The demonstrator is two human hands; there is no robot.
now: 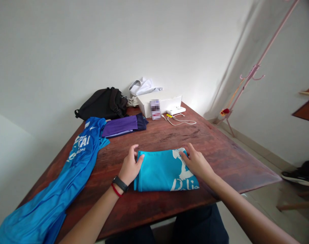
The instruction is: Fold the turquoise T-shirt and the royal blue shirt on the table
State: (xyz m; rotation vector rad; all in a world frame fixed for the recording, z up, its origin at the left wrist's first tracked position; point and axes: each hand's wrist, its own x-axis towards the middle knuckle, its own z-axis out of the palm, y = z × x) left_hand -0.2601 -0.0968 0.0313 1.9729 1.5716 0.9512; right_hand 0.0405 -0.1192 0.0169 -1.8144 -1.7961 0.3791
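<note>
A turquoise garment, folded into a rectangle [156, 173] with white print at its right side, lies flat on the wooden table in front of me. My left hand [130, 166] is at its left edge, the thumb resting on the cloth and the fingers curled past the far left corner. At the far right corner, my right hand [196, 162] has its thumb on top of the white print, with the other fingers partly hidden behind the edge. Both hands hold the garment by these edges. Its printed face is upward.
A blue printed shirt [80, 169] stretches along the table's left side. Behind it lie folded purple and navy clothes [121, 126] and a black backpack [101, 103]. A white box [167, 101], a power strip [176, 110] and a cable stand at the back. A pink coat rack [256, 64] leans right.
</note>
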